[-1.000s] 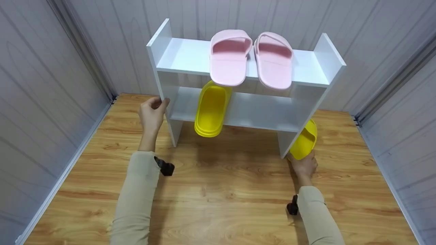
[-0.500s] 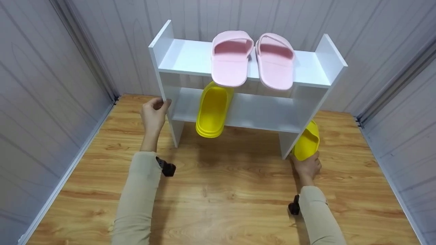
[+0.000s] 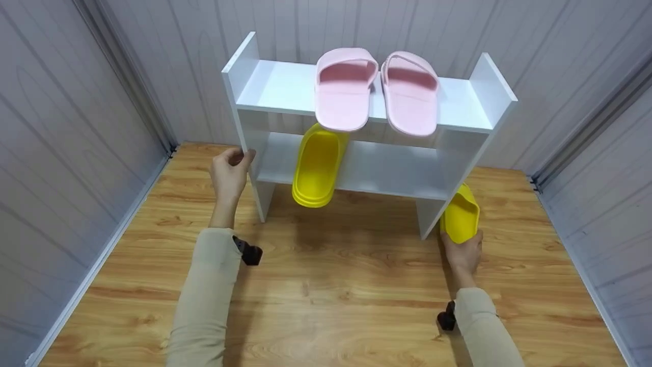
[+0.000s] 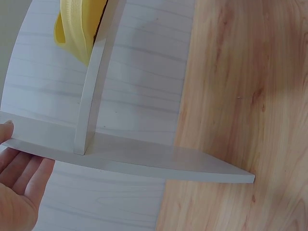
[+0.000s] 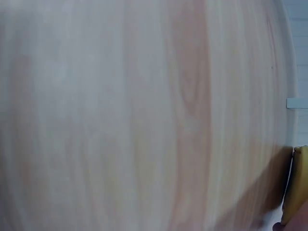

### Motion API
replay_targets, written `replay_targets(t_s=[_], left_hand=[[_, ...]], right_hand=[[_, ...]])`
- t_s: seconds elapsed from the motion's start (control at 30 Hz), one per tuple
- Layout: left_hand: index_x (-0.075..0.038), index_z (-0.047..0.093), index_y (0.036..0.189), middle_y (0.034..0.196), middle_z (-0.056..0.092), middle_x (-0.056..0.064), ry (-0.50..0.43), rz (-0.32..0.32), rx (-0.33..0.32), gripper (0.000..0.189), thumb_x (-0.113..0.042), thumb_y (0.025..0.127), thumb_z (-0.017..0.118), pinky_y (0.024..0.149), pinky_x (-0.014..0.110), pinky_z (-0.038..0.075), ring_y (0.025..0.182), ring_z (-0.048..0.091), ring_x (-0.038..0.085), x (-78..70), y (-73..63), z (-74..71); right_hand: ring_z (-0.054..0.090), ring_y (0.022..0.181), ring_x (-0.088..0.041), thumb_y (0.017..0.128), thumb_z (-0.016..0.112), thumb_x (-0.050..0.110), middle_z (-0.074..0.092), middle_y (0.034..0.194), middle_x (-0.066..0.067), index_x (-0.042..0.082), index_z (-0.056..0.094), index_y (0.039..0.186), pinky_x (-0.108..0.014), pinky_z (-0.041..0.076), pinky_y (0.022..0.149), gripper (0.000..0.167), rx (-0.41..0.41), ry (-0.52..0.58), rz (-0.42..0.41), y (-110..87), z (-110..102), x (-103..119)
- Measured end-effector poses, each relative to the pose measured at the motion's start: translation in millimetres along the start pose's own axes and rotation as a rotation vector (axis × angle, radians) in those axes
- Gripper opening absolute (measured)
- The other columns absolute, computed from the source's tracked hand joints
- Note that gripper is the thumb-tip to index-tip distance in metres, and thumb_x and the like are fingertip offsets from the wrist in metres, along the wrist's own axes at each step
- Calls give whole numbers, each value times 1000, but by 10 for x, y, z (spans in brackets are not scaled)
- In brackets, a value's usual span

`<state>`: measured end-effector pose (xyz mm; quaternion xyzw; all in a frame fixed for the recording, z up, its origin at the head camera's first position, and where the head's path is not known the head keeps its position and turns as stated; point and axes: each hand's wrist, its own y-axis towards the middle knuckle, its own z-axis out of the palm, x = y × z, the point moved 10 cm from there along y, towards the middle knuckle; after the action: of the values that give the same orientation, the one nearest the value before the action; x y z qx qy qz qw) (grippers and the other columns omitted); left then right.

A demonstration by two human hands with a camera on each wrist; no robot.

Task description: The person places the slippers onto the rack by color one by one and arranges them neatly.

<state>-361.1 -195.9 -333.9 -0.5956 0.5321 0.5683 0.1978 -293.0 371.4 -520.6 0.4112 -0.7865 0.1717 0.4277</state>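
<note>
In the head view my left hand [image 3: 228,176] grips the left side panel of a white two-tier shoe rack [image 3: 400,163]. The left wrist view shows the thumb on the panel's inner face and the fingers [image 4: 29,178] behind it. At the right, my right hand [image 3: 463,252] holds a yellow slipper [image 3: 461,220] by its heel end, just outside the rack's right panel, which hides part of it. Another yellow slipper [image 3: 317,165] lies on the lower shelf, its heel jutting past the front edge. Two pink slippers, a left one [image 3: 342,104] and a right one [image 3: 411,107], sit on the top shelf.
The rack stands on a wood-look floor [image 3: 326,285], close to a pale panelled back wall [image 3: 285,25]. More walls rise at the left [image 3: 56,168] and right [image 3: 606,214]. A small black camera [image 3: 249,252] is on each wrist.
My right hand has moved slightly right and toward me with the yellow slipper, away from the right panel. The left hand keeps its grip on the rack.
</note>
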Motion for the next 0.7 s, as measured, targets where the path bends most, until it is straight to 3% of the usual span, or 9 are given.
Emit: replay_targets(t_s=[0.37, 0.7], left_hand=[[4, 66, 91, 85, 64, 13, 1, -5, -4, 21, -15, 81, 63, 65, 23, 45, 75, 59, 17, 2, 3, 3], [4, 66, 91, 85, 64, 13, 2, -16, -6, 22, -15, 81, 63, 64, 23, 45, 74, 58, 17, 21, 7, 3]], right_hand=[[42, 105, -32, 76, 67, 30, 43, 117, -20, -1, 25, 131, -46, 31, 89, 76, -51, 87, -68, -87, -129, 110], [41, 105, -31, 75, 68, 33, 42, 120, -20, 0, 22, 134, -46, 30, 88, 82, -18, 90, -77, -150, -230, 108]])
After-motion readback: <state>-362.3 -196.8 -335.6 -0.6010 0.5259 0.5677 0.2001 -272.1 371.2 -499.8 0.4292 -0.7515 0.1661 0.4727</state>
